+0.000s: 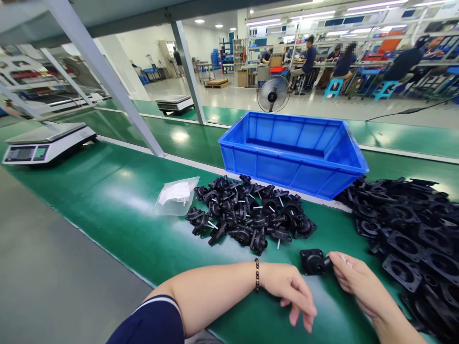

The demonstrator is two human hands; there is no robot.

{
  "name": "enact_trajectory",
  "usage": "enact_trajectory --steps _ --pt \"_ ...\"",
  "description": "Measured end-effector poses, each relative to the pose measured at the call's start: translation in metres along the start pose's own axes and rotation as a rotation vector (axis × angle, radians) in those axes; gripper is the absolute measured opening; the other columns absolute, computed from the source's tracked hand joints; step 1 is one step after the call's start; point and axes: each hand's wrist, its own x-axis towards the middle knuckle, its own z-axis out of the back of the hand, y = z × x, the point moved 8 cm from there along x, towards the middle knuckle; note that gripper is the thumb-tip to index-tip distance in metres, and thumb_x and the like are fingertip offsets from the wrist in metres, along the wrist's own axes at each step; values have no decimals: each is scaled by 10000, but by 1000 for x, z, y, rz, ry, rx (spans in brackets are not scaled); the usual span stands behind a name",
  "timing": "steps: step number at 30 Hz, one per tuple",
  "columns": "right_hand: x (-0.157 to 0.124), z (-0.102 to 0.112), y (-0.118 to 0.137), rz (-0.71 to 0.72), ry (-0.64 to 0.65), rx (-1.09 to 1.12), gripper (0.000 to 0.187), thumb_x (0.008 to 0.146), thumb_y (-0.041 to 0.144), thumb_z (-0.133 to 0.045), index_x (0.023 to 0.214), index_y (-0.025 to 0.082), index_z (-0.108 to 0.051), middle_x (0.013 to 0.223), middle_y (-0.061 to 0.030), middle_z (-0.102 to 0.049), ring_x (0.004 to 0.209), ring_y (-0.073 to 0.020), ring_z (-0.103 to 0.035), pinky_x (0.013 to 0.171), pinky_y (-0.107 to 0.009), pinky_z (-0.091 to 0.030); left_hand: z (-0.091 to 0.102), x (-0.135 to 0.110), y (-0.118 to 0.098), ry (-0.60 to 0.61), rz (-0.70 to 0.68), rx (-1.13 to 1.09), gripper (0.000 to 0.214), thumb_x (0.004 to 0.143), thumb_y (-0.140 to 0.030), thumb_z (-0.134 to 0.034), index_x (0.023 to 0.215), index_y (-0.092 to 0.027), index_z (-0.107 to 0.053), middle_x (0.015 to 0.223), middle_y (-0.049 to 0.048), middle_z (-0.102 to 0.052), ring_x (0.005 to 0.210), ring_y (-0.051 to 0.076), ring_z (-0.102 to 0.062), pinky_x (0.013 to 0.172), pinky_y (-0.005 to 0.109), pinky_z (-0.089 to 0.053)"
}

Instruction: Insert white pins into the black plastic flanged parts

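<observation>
Navy sleeve [150,325] nearest, your left forearm [218,294] stretches across the green bench [107,191], the left hand [287,285] drooping with fingers loosely parted. Beyond, a blue bin [276,167] shows its inner walls and floor; a clear bag [170,209] holds white contents [175,192] — too indistinct to name. Your right hand [356,279] pinches a black housing [312,262] by its spout [327,263] — the part just left of those fingertips, near your left hand.

Green table [333,228] passable between small heap [242,234] and large heap [398,210]; blue bin [279,173] blocks far end.
</observation>
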Motion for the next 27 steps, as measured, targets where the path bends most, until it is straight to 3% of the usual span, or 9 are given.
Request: enact_trajectory --steps 3,6,10,14,16,19,24,27 --pt "-4 -6 7 26 70 141 619 615 648 -609 903 133 -421 569 64 -131 467 -14 -127 419 -171 -105 -6 3 11 98 42 -95 724 521 -628 -658 1070 -165 -568 932 34 -572 680 115 -598 558 203 -434" --pt "-8 -1 11 55 19 161 727 619 598 -643 1116 115 -425 570 66 -140 460 -12 -155 421 -163 -125 6 10 26 -12 4 -182 932 539 -568 -695 1330 -189 -379 853 20 -572 750 123 -595 732 258 -462" --pt "-7 9 9 59 -102 139 758 559 615 -672 1098 144 -424 586 66 -127 467 -6 -155 425 -148 -112 22 16 43 -184 14 -260 1073 488 -533 -739 1391 -224 -248 842 28 -579 705 115 -590 814 325 -433" --pt "-4 10 7 34 -136 109 808 506 681 -651 1069 148 -425 608 59 -157 488 -11 -155 433 -142 -105 34 14 42 -343 44 -355 1142 427 -492 -774 1395 -259 -215 884 45 -574 678 84 -581 837 336 -410" --pt "-3 11 10 57 -141 -12 778 533 714 -594 1032 135 -447 608 46 -239 486 -23 -199 433 -156 -145 40 10 38 -432 32 -386 1168 412 -474 -786 1400 -252 -203 910 63 -577 680 84 -583 828 328 -412" --pt "-6 21 23 182 -232 -375 606 665 670 -442 928 128 -506 642 -17 -418 528 -76 -366 493 -209 -298 48 5 35 -536 2 -404 1174 429 -470 -785 1408 -240 -179 958 95 -580 687 89 -589 823 323 -413" --pt "-30 72 46 285 -679 -898 387 788 443 -296 953 174 -520 939 -82 -593 778 -209 -562 706 -322 -403 51 3 34 -551 -17 -379 1139 491 -438 -780 1415 -212 -153 934 102 -588 686 92 -591 837 341 -415" --pt "-40 107 49 166 -827 -1101 378 828 359 -274 1022 144 -517 1080 -144 -563 931 -276 -557 781 -364 -402 51 4 34 -550 -34 -333 1076 550 -413 -766 1414 -197 -162 970 132 -579 718 106 -591 837 354 -419"
